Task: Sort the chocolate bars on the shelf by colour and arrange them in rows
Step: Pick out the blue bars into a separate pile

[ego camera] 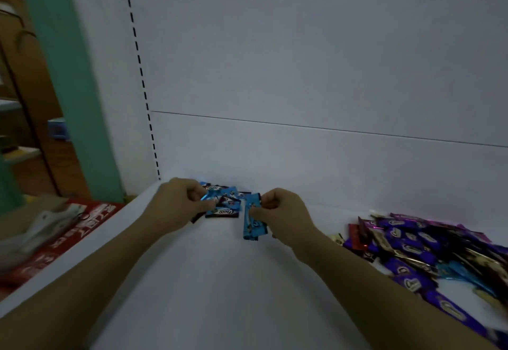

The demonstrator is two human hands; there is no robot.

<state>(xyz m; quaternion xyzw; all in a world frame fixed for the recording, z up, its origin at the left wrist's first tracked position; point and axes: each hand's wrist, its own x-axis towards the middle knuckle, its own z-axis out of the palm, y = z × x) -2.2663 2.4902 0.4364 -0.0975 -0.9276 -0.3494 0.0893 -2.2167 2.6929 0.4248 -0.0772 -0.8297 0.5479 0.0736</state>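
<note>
Possibly, as each grip merely pinches, left hand (178, 202) on one blue bar (218, 197), right hand (280, 212) on a dangling bar (253, 223), either could slip and land crooked just below.

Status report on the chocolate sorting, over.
Left hand pinches a blue foil-wrapped chocolate bar at the back-wall cluster. Right hand holds another blue wrapped bar. Mixed, mostly purple pile unsorted at right.

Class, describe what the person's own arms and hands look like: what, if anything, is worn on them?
The left hand and right hand are bare: no gloves, rings or watch show. The left forearm and right forearm are bare too, with no sleeve in view down to the frame's edge.
</note>
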